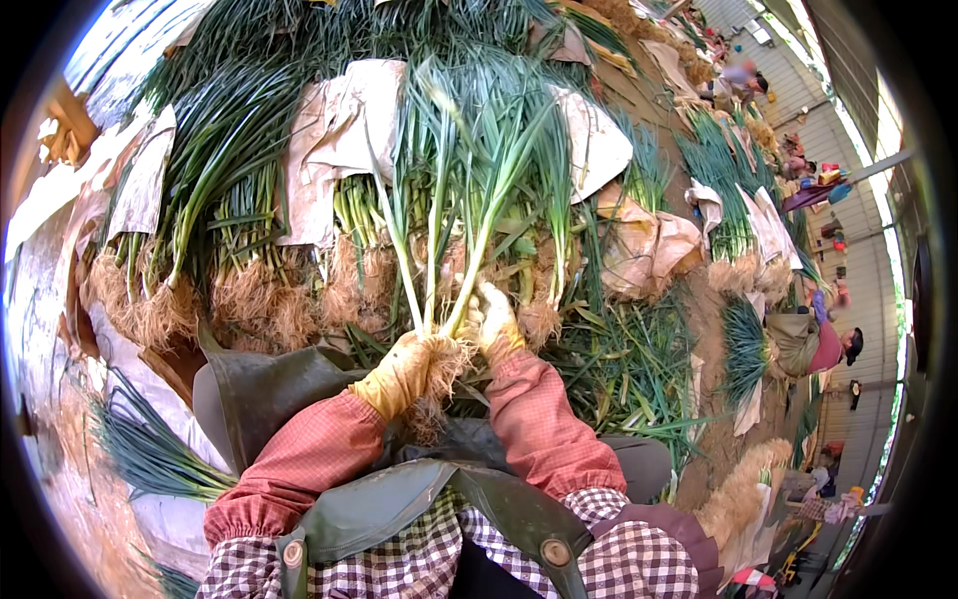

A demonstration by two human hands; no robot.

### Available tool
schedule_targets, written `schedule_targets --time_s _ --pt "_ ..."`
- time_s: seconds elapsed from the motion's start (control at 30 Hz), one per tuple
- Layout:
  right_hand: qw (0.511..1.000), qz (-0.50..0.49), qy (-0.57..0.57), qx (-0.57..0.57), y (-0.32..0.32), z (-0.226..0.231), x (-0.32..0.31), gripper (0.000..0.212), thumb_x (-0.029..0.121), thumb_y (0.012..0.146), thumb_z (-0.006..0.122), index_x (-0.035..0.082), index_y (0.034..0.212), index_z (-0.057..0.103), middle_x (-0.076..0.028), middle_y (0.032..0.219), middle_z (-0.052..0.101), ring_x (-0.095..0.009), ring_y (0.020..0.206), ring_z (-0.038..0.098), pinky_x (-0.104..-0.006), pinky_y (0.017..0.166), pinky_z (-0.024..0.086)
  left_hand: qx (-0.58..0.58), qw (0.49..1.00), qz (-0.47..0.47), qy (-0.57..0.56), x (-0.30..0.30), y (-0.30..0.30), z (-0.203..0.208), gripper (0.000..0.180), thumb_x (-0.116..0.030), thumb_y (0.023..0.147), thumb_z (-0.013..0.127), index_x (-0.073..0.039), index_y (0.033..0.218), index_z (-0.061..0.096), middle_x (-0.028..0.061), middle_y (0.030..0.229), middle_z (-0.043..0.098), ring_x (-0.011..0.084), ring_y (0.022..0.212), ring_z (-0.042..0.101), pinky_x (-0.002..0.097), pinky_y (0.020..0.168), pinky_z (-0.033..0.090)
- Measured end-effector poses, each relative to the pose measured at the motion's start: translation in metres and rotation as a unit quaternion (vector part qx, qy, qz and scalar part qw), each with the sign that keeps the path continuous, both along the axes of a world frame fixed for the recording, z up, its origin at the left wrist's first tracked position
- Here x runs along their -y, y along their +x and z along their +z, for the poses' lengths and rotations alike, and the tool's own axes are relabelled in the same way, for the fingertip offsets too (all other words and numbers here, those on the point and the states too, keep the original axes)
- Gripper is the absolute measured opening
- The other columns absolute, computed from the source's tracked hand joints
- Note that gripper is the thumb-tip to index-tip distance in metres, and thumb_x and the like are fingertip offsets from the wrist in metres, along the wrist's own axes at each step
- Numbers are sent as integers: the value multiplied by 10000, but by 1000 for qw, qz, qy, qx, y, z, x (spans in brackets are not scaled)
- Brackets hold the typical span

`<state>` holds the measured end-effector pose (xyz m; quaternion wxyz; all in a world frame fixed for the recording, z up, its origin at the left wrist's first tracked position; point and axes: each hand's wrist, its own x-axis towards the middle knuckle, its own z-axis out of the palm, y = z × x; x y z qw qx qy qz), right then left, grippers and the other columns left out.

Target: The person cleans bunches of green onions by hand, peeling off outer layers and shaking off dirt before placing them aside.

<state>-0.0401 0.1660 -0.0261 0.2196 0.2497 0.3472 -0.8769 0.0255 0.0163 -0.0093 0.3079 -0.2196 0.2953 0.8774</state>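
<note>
In front of my lap, my yellow-gloved left hand (399,374) is closed around the lower ends of a few green onions (435,262). Their pale stalks fan upward and away from me, and their shaggy brown roots (446,371) hang beside the glove. Close by on the right is my right hand (496,321), also gloved, its fingers curled in next to the stalks and roots. Whatever those fingers grip, if anything, is hidden. Just beyond the hands lie more green onions (235,190), roots toward me, partly covered by pale cloth sheets (344,120).
Loose green leaves (629,369) are heaped on the ground to the right. At the left lies another onion bundle (160,444). A dirt path (711,329) runs along the right, with further bundles (728,225) and a crouching person (808,339) beyond it.
</note>
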Motion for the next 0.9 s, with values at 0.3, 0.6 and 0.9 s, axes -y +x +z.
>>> schedule_targets --time_s 0.3,0.6,0.9 --pt "987 -60 -142 35 -20 -10 6 221 185 855 502 -4 940 577 45 522 387 -65 359 325 -177 299 284 -14 997 54 57 -2 -3 -10 241 39 785 492 74 1020 535 143 865 606 206 739 609 287 653 538" --pt "833 437 294 -172 77 -68 -4 326 164 795 531 -14 1068 524 -146 966 595 -264 814 594 -391 768 483 -122 979 -14 -163 -2 -12 8 206 28 721 603 25 923 561 68 728 596 142 587 570 238 551 485" --pt "746 241 514 -349 10 14 -31 284 278 850 554 36 1000 563 -122 815 603 -175 705 549 -289 599 439 -427 739 48 -519 -21 -6 -20 158 -107 760 579 -61 910 565 33 688 565 166 534 526 297 469 458"
